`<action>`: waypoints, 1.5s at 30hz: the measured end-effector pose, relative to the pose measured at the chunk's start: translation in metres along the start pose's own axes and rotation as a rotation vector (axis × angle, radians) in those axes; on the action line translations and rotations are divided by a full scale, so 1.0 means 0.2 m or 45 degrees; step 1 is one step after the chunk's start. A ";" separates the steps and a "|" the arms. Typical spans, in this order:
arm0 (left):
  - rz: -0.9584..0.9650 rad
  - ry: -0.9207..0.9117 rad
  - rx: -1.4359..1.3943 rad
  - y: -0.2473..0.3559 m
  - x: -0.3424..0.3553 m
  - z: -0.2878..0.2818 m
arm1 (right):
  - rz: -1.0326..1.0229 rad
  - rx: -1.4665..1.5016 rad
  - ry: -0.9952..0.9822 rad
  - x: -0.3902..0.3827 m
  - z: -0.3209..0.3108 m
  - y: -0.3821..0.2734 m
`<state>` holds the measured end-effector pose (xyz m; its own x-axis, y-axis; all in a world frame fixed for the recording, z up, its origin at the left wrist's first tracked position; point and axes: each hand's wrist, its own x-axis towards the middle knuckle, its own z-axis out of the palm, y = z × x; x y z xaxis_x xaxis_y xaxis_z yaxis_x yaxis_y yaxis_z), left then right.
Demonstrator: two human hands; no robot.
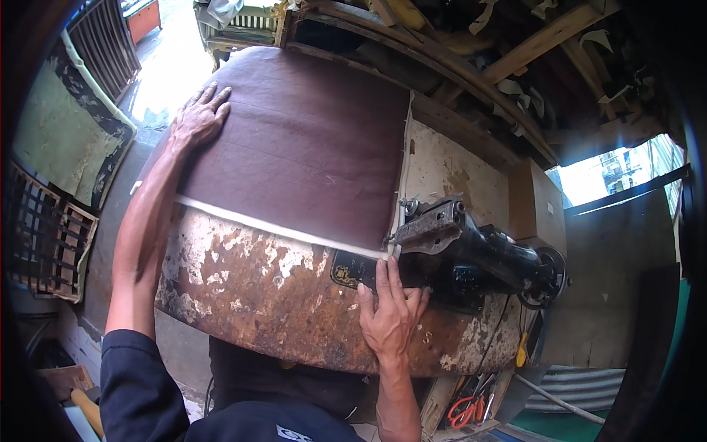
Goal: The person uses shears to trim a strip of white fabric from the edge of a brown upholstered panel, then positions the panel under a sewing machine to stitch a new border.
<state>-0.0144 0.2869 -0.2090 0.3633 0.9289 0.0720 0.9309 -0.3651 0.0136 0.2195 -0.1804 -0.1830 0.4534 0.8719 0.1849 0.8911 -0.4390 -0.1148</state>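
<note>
A large maroon sheet [302,147], leather-like, lies flat over the far left of the worn table. White piping [258,225] edges its near and right sides. My left hand [200,118] rests on the sheet's left part, fingers spread and holding nothing. At the sheet's near right corner, my right hand [392,306] lies palm down with its fingers stretched out. Its fingertips touch the white edge, just before the head of a black sewing machine [471,243]. The machine's needle and foot are mostly hidden behind its head.
The tabletop [272,295] has rust-brown, peeling paint. A cardboard box [536,202] stands behind the machine's handwheel [543,278]. Orange-handled scissors [464,412] and a yellow-handled tool [522,350] sit below the table's right edge. Wooden frames [530,55] crowd the back; slatted panels [48,228] stand left.
</note>
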 end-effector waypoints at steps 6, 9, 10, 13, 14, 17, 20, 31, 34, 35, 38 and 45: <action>-0.014 0.000 -0.001 0.00 0.01 -0.01 | -0.008 -0.008 0.003 0.01 -0.01 0.00; -0.007 -0.016 -0.013 0.01 0.02 -0.01 | -0.002 0.001 0.002 0.01 0.00 0.01; -0.004 -0.008 -0.023 0.01 0.03 0.00 | -0.003 0.005 0.011 0.01 0.00 0.01; 0.001 0.012 -0.032 -0.02 0.05 0.02 | 0.001 -0.005 -0.001 0.01 0.00 -0.01; 0.002 0.022 -0.027 -0.02 0.05 0.02 | -0.001 -0.005 0.000 0.01 0.00 -0.01; 0.003 0.023 -0.038 -0.02 0.04 0.02 | -0.006 0.011 0.002 0.01 -0.02 -0.03; 0.023 0.013 -0.082 -0.04 0.04 0.03 | 0.013 0.060 0.006 0.01 -0.01 -0.02; 0.083 -0.101 -0.035 -0.19 -0.45 -0.18 | 0.111 1.130 0.012 0.57 0.17 0.47; -0.026 -0.136 -0.123 -0.23 -0.74 -0.21 | 0.358 3.338 -0.324 0.71 0.08 0.34; -0.057 -0.147 -0.126 -0.25 -0.86 -0.24 | 0.122 3.349 -0.319 0.73 0.11 0.34; -0.079 -0.136 0.114 -0.37 -1.31 -0.41 | -0.031 3.385 -0.272 0.71 0.15 0.23; 0.310 -0.466 -0.114 0.07 -1.55 -0.80 | 0.761 1.908 0.379 0.27 0.10 0.26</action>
<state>-0.1201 -0.0154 -0.0709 0.5760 0.7703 -0.2736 0.8155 -0.5645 0.1275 0.2890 -0.1515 -0.1990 0.8518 0.5177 -0.0807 -0.1339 0.0660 -0.9888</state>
